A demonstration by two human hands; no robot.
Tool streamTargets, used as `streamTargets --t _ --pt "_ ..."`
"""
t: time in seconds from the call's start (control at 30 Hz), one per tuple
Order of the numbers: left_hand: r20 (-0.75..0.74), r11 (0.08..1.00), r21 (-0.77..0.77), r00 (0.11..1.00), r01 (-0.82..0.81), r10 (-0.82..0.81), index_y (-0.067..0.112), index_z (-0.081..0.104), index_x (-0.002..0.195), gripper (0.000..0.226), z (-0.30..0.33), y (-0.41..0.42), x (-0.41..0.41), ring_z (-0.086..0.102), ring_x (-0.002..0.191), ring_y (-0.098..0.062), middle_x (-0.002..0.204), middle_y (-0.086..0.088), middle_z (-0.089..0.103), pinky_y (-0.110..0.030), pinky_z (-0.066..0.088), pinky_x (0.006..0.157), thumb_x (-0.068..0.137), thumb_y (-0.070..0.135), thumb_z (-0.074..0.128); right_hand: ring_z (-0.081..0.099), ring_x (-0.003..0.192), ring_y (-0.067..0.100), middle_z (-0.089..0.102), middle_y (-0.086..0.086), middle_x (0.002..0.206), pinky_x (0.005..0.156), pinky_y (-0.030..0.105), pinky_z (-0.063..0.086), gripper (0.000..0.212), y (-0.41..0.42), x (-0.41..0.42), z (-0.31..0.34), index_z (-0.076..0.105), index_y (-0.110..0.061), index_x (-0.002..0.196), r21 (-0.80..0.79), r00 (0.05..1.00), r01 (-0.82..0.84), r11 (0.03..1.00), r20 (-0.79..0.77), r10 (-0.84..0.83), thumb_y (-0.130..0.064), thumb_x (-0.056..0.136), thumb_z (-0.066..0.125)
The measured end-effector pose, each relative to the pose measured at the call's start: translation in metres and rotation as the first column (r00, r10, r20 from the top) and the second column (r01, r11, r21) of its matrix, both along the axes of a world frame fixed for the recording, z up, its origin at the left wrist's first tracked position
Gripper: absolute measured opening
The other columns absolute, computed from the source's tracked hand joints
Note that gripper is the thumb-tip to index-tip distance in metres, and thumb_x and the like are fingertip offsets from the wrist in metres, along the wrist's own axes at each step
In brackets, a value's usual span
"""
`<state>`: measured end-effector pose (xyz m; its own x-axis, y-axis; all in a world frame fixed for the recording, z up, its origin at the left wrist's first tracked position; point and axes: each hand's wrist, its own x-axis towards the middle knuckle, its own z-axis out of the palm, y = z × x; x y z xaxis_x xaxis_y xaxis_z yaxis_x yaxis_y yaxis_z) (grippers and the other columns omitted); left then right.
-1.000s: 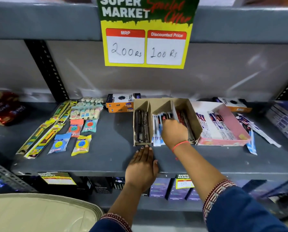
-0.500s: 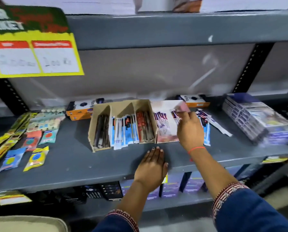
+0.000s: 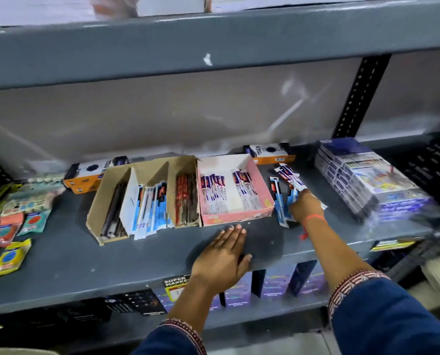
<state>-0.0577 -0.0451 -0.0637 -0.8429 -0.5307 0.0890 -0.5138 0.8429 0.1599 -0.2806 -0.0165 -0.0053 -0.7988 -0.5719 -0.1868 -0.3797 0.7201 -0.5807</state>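
On the grey shelf (image 3: 111, 260) a brown cardboard divider box (image 3: 147, 172) holds pens in three slots. A pink box (image 3: 262, 185) of white and purple pen packets stands against its right side. My left hand (image 3: 224, 257) rests flat on the shelf in front of the pink box, fingers straight. My right hand (image 3: 304, 204) lies over a loose pile of blue pen packets (image 3: 281, 211) to the right of the pink box and curls onto one of them. Its fingertips are hidden by the hand.
Stacked notebooks (image 3: 370, 178) in plastic wrap fill the right end of the shelf. Orange and white boxes (image 3: 270, 152) lie along the back wall. Small sachets (image 3: 9, 257) and strips lie at the left. Another shelf (image 3: 213, 42) hangs overhead, and boxes stand on the shelf below.
My view has swung right, so the price sign has left the frame. My right hand has moved from the divider box, past the pink box, to the loose packets. My left hand stayed flat.
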Motion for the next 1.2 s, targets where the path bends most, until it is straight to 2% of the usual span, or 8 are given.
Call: streamTargets --t 0.33,0.6,0.7,0.8,0.87,0.93,1.07,1.2 --pt "-0.027 1.0 -0.021 1.0 -0.008 0.008 0.017 0.006 0.146 0.059 0.0 0.001 0.002 -0.001 0.141 -0.012 0.156 -0.001 0.006 -0.022 -0.009 0.11 0.097 0.047 0.021 0.048 0.122 0.04 0.05 0.026 0.131 0.099 0.045 0.044 0.041 -0.007 -0.007 0.003 0.048 0.002 0.126 0.101 0.998 0.013 0.995 -0.055 -0.007 -0.017 0.09 0.05" --pt "-0.048 0.999 -0.038 0.999 0.025 -0.027 0.012 0.01 0.145 0.059 0.003 0.001 0.002 0.004 0.142 -0.017 0.155 -0.007 0.011 -0.021 -0.023 0.102 0.098 0.043 0.025 0.066 0.09 0.039 0.063 0.025 0.111 0.069 0.038 0.06 0.032 -0.012 -0.012 0.013 0.057 0.007 0.115 0.121 0.995 -0.028 0.992 0.099 0.016 -0.002 0.086 0.048" --pt "-0.023 0.999 -0.036 0.999 0.03 -0.031 0.012 0.005 0.145 0.06 0.001 0.0 0.002 0.0 0.142 -0.016 0.156 -0.005 0.006 -0.02 -0.025 0.101 0.098 0.044 0.021 0.065 0.1 0.036 0.064 0.023 0.117 0.086 0.039 0.053 0.032 -0.008 -0.013 0.015 0.061 0.005 0.114 0.148 0.996 -0.017 0.989 0.091 0.004 -0.009 0.087 0.049" --pt "0.005 0.999 -0.03 0.999 0.032 -0.032 0.012 0.001 0.145 0.06 -0.001 -0.001 0.002 -0.001 0.142 -0.016 0.156 -0.005 0.004 -0.023 -0.023 0.103 0.098 0.045 0.019 0.07 0.088 0.035 0.065 0.022 0.111 0.085 0.041 0.056 0.035 0.0 -0.017 0.021 0.06 0.003 0.115 0.175 0.995 0.04 0.984 0.083 -0.055 -0.012 0.087 0.046" --pt "0.006 0.999 -0.035 0.999 0.033 -0.033 0.011 0.002 0.145 0.06 -0.002 -0.001 0.001 0.0 0.142 -0.016 0.156 -0.005 0.004 -0.024 -0.019 0.105 0.098 0.045 0.019 0.074 0.065 0.028 0.065 0.022 0.101 0.062 0.032 0.062 0.026 0.002 -0.023 0.031 0.062 0.005 0.104 0.14 0.994 0.059 0.988 0.083 -0.071 -0.008 0.086 0.048" --pt "0.002 0.999 -0.035 1.0 0.032 -0.032 0.012 0.002 0.145 0.06 -0.001 -0.001 0.001 0.001 0.142 -0.016 0.156 -0.005 0.005 -0.025 -0.016 0.106 0.098 0.046 0.018 0.057 0.027 0.015 0.061 0.017 0.069 0.029 0.017 0.045 0.018 0.002 -0.03 0.041 0.058 0.001 0.07 0.041 0.977 0.071 0.997 0.199 -0.077 -0.002 0.087 0.051" --pt "0.002 0.999 -0.035 1.0 0.029 -0.029 0.011 0.002 0.145 0.061 -0.001 -0.001 0.002 0.001 0.142 -0.016 0.156 -0.005 0.005 -0.025 -0.014 0.107 0.098 0.046 0.018 0.046 0.02 0.002 0.056 -0.003 0.029 0.027 0.005 0.032 0.03 0.005 -0.034 0.048 0.052 -0.007 0.066 -0.232 0.7 0.28 0.932 0.713 -0.033 -0.007 0.095 0.045" --pt "0.0 0.999 -0.036 0.999 0.035 -0.035 0.011 0.003 0.145 0.06 0.0 -0.001 0.002 0.001 0.142 -0.017 0.156 -0.006 0.005 -0.026 -0.015 0.106 0.098 0.045 0.018 0.052 0.024 0.003 0.062 -0.004 0.034 0.031 0.006 0.035 0.029 0.012 -0.026 0.048 0.055 -0.007 0.071 -0.237 0.551 0.35 0.906 0.835 0.006 -0.009 0.096 0.041"
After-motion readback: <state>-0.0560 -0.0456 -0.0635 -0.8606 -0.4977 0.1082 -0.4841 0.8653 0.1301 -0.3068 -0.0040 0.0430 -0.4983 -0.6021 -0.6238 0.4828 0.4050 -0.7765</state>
